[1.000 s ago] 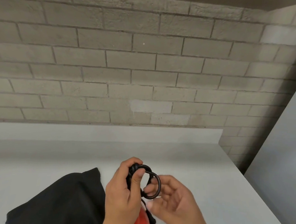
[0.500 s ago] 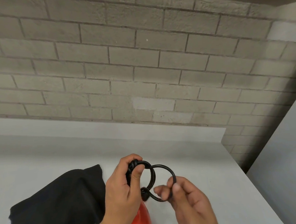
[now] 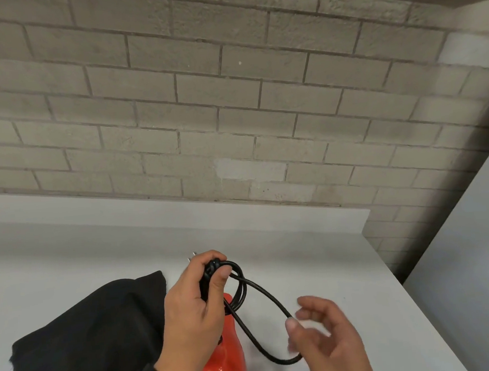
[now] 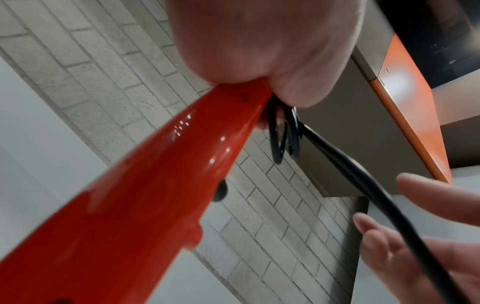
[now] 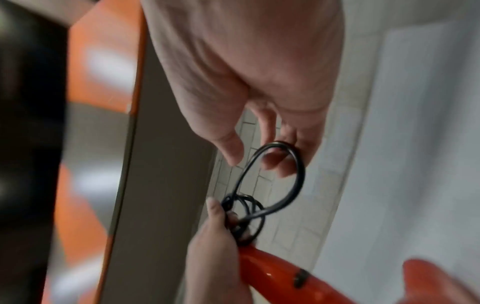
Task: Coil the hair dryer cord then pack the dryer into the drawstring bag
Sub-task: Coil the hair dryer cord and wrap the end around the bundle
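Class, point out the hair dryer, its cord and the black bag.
hair dryer (image 3: 227,369), head view, glossy red body.
cord (image 3: 270,298), head view, the loose loop's upper strand.
bag (image 3: 89,335), head view, middle of the fabric.

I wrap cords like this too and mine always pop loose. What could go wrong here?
The long loop only hangs over the right hand's loose fingers, so it might slip off. The left hand pinches the small coils against the red dryer; if that grip eases, they could spring open.
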